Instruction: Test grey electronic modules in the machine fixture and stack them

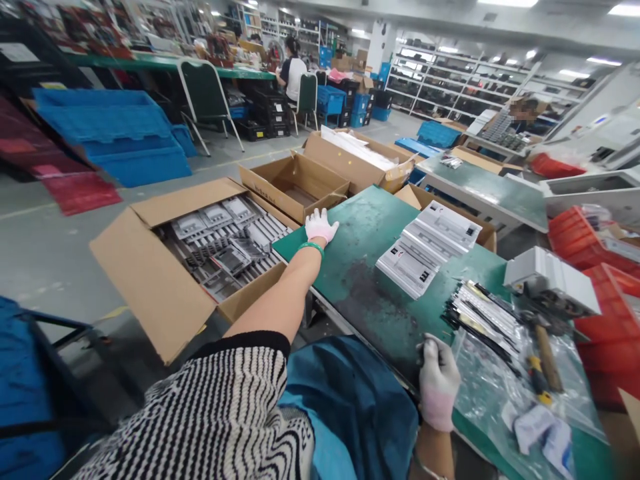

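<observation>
My left hand [321, 225], in a white glove with a green bangle at the wrist, rests with its fingers spread on the far left corner of the green tabletop [370, 217]. Nothing shows in it. My right hand [439, 383], also gloved, is at the table's near edge with its fingers curled; what they hold, if anything, is too small to name. Silver metal panels [429, 247] lie side by side on the table beyond it. To its right are black and white strips [483, 323] on clear plastic.
An open carton of metal parts [230, 247] stands left of the table, with another open carton [295, 183] behind. A hammer [549, 357], screwdriver [539, 380] and white metal box [550, 280] lie at right, beside red bins [607, 333]. A seated person [295, 73] is far off.
</observation>
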Demonstrator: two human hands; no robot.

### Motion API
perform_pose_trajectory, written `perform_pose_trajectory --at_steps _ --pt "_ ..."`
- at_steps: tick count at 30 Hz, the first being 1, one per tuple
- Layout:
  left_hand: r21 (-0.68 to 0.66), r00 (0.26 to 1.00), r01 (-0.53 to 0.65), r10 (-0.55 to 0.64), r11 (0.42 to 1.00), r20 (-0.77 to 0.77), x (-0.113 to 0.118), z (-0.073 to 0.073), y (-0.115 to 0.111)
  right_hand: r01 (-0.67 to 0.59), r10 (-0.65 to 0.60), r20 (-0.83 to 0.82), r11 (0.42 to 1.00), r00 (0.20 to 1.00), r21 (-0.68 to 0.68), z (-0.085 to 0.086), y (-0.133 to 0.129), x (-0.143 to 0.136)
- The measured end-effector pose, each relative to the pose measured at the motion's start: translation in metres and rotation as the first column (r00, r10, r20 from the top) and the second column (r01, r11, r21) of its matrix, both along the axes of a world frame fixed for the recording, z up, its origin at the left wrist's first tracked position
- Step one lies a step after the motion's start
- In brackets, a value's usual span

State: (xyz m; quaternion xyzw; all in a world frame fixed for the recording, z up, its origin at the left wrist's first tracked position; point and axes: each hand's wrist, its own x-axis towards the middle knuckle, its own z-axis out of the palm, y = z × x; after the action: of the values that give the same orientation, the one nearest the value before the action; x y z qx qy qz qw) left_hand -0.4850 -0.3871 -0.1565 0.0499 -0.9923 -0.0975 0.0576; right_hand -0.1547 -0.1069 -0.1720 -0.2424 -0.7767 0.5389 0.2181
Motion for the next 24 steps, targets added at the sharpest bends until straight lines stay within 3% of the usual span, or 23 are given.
perform_pose_trajectory --at_steps 5,13,18,24 --pt "-0.018 0.998 0.052 -0.052 0.998 0.038 0.004 0.001 -0.007 -0.015 0.015 -0.011 1.0 1.0 0.022 -0.001 0.002 0.001" --pt "-0.068 0.954 0.271 -0.259 0.96 0.148 0.038 0.005 -0.061 -0.025 0.024 -0.039 1.0 0.999 -0.002 0.001 0.001 0.003" --pt "-0.08 0.964 0.256 -0.248 0.963 0.1 0.064 0.001 -0.074 -0.006 0.006 -0.035 1.0 0.999 0.003 0.001 0.0 0.003" --pt "-0.057 0.971 0.237 -0.235 0.97 0.044 0.065 0.001 -0.074 0.005 -0.006 -0.046 1.0 0.999 -0.025 0.0 0.0 0.002"
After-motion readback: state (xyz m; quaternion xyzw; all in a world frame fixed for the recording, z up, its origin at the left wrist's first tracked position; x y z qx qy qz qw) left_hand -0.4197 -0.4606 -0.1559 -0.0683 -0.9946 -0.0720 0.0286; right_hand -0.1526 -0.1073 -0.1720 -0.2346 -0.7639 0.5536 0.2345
